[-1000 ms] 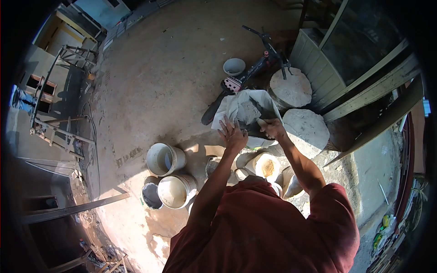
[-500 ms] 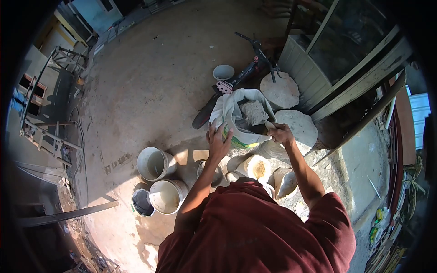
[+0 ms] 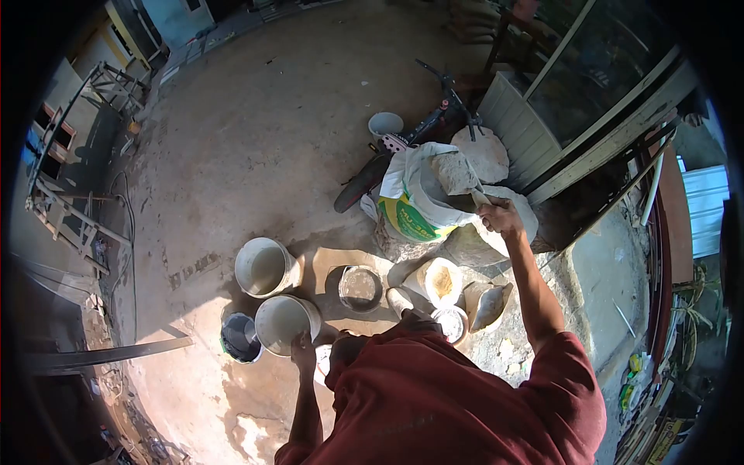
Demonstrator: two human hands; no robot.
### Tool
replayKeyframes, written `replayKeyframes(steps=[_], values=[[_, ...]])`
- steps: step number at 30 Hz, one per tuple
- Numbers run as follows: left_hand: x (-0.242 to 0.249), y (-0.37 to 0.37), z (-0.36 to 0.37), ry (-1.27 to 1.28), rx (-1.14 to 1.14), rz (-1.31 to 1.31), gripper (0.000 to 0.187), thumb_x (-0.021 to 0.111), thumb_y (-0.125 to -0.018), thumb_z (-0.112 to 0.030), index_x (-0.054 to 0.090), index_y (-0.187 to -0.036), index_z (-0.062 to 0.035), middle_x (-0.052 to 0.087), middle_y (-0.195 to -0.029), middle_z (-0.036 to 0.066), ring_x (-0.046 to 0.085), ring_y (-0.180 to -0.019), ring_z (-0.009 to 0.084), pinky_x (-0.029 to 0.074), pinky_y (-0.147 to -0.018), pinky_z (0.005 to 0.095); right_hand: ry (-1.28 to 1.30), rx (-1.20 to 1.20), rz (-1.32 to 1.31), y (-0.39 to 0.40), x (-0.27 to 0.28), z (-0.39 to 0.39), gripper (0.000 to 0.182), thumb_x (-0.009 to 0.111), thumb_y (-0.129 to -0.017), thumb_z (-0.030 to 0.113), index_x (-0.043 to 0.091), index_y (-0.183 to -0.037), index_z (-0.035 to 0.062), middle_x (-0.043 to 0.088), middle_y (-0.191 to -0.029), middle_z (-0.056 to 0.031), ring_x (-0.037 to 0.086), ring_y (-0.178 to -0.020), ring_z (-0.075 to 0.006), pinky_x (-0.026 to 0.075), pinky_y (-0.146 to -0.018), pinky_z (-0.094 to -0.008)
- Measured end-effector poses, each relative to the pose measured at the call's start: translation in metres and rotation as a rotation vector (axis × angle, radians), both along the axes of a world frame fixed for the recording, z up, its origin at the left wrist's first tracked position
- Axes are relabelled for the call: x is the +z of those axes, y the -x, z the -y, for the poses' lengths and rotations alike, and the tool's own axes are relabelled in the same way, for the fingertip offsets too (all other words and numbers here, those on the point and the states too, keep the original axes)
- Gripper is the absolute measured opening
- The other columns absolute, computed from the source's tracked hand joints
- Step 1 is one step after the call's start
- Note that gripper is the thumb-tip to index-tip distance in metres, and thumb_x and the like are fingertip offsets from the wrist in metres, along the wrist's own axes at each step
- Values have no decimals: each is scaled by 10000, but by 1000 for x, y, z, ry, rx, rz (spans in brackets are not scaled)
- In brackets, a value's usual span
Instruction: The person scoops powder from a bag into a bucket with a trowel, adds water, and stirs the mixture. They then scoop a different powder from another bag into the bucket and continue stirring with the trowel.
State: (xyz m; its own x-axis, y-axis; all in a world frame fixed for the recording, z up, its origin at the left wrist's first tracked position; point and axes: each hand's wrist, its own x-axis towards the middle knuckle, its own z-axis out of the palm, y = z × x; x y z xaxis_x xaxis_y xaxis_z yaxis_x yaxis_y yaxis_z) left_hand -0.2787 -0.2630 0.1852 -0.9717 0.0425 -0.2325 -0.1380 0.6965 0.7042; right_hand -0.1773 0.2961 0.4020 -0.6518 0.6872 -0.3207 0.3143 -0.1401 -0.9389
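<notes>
My left hand (image 3: 303, 350) is at the near right rim of a white bucket (image 3: 267, 319), its fingers closed over the edge. To the right, my right hand (image 3: 500, 216) is closed around a narrow, pale tool (image 3: 478, 194) that looks like a trowel or scraper; its kind is not clear. This hand is beside the mouth of a white, green and yellow sack (image 3: 415, 221) with its top rolled open. A rough grey lump (image 3: 454, 173) sits in the sack's mouth.
More buckets stand nearby: a white one (image 3: 260, 267), a dark one (image 3: 241, 339) and one with pale contents (image 3: 439, 282). A round pan (image 3: 360, 289) lies between them. Behind the sack are a small bike (image 3: 364, 184), a pale round slab (image 3: 480, 155) and a glazed cabinet (image 3: 527, 108).
My left hand has left the sack and come down left to the white bucket. My right hand remains beside the sack's mouth. The sack's printed front now shows more.
</notes>
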Motion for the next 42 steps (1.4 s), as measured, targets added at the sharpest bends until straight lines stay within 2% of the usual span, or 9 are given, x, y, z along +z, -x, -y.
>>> replayKeyframes(steps=[10,11,14,16,19,25,27,31,42], values=[[-72,-84,48,-11,-435,358,378,618,-871,-331,649,-1071,-12,658,-1042,208,600,-1041,369,468,-896,440,67,88,-46,25,-31,92,317,651,-733,62,664,-1038,-25,601,-658,-38,501,-446,-95,350,-374,-232],[-70,-87,42,-221,-575,400,432,673,-813,-360,651,-1062,-9,662,-1005,221,607,-1038,359,475,-901,421,71,105,-60,27,-41,105,317,643,-739,60,662,-1045,-23,600,-656,-37,499,-443,-96,350,-373,-228],[-95,-124,42,-46,-583,625,702,755,-702,-416,546,-1248,-27,572,-1210,239,539,-1160,351,462,-941,433,48,132,89,33,-76,139,172,627,-755,86,661,-892,-14,569,-603,-32,474,-421,-92,346,-369,-227],[-112,-152,36,303,-576,645,1068,816,-585,-465,290,-1452,-130,323,-1454,215,407,-1276,409,438,-968,498,81,180,39,28,-111,159,155,633,-759,128,653,-836,-4,564,-595,-32,471,-415,-95,352,-372,-231],[-89,-156,18,427,-574,953,1252,833,-536,-481,70,-1502,-255,94,-1531,200,286,-1321,488,401,-976,578,105,176,31,31,-156,197,184,641,-762,169,644,-846,6,574,-631,-28,497,-444,-99,365,-371,-234],[-110,-176,-5,511,-424,936,1173,821,-566,-422,123,-1496,-265,151,-1494,257,426,-1220,471,433,-924,569,211,254,-2,7,-316,232,231,662,-761,166,642,-921,1,560,-630,-13,485,-444,-96,367,-379,-235],[-131,-187,-8,496,-391,881,1101,794,-622,-439,155,-1493,-224,233,-1460,239,455,-1194,447,443,-924,538,196,196,76,8,-348,252,98,640,-746,104,598,-710,23,535,-548,-22,480,-424,-99,349,-385,-235],[-151,-232,-16,459,-314,675,1018,743,-686,-494,196,-1484,-177,368,-1371,189,479,-1143,415,437,-923,519,148,210,212,-7,-453,266,30,634,-741,58,622,-736,31,517,-544,5,456,-427,-77,340,-404,-236],[-161,-277,-29,506,-366,600,928,686,-691,-591,337,-1419,-133,421,-1307,144,469,-1134,397,444,-902,507,286,129,140,-16,-583,301,222,685,-736,191,665,-848,0,568,-587,-14,457,-431,-95,355,-423,-254]])
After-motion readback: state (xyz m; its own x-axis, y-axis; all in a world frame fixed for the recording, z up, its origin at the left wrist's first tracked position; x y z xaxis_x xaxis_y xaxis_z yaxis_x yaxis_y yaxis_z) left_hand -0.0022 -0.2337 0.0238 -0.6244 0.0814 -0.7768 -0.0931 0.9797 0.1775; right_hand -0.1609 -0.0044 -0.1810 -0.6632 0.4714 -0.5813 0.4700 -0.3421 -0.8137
